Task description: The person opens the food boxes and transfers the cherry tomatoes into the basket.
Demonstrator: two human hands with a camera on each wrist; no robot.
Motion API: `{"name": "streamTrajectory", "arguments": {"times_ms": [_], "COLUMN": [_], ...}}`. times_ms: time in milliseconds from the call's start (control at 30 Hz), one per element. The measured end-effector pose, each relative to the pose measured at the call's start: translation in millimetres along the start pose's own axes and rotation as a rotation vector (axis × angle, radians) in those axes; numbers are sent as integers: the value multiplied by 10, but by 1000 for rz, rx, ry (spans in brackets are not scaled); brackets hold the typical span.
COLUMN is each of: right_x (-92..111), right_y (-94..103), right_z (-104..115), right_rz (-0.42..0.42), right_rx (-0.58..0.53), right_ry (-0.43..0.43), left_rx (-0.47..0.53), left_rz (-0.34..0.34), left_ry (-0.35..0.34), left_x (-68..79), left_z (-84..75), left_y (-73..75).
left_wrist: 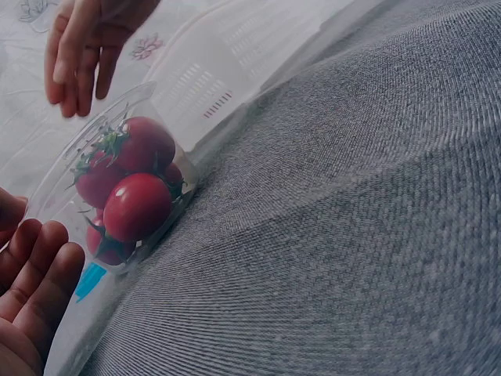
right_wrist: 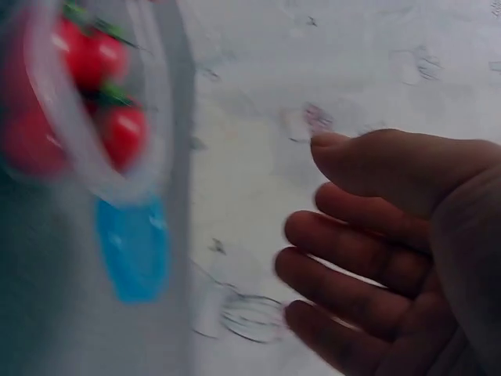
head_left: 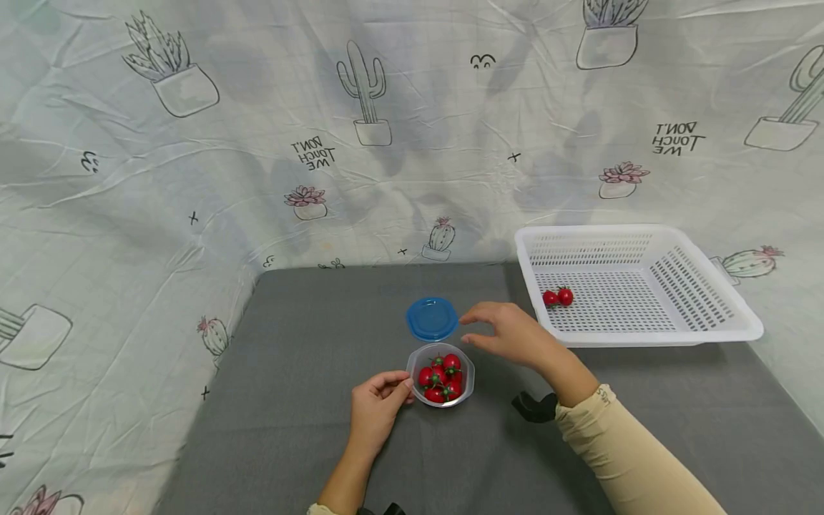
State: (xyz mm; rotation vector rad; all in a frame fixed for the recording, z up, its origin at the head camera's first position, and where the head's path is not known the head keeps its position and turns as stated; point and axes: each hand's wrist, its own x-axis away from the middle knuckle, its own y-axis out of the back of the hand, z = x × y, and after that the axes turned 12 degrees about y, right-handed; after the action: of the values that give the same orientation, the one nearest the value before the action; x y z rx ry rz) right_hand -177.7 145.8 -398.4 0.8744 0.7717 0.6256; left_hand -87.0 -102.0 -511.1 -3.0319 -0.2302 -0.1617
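Observation:
A clear plastic container [head_left: 468, 392] holds several cherry tomatoes [head_left: 435, 375] with green stems. At its left side, my left hand [head_left: 380, 408] pinches the rim between thumb and fingers; the left wrist view shows the fingers [left_wrist: 48, 266] bent against the outer wall. Just behind the container lies a round blue lid [head_left: 432, 319], flat on the table. My right hand [head_left: 508, 330] hovers to the right of the lid, thumb and fingers apart and nothing between them. In the right wrist view its fingers [right_wrist: 352, 258] are loosely bent, away from the container.
A white perforated basket [head_left: 650, 337] stands at the back right, with two cherry tomatoes [head_left: 557, 297] in its left corner. Grey cloth [head_left: 309, 343] covers the table. Behind it hangs a pale sheet [head_left: 412, 93] printed with potted cacti. A black strap [head_left: 536, 407] sits by my right wrist.

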Motion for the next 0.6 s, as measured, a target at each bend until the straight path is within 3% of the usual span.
{"name": "streamTrajectory", "arguments": {"times_ms": [167, 400, 600], "right_x": [31, 86, 97], "right_y": [-304, -489, -562], "right_z": [31, 74, 87], "right_rz": [25, 80, 17], "right_rx": [30, 55, 120], "right_ry": [72, 50, 135], "left_rx": [-4, -13, -4], "left_rz": [-7, -8, -5], "left_ry": [1, 6, 6], "left_x": [3, 5, -3], "left_z": [8, -7, 5], "left_y": [1, -7, -6]}}
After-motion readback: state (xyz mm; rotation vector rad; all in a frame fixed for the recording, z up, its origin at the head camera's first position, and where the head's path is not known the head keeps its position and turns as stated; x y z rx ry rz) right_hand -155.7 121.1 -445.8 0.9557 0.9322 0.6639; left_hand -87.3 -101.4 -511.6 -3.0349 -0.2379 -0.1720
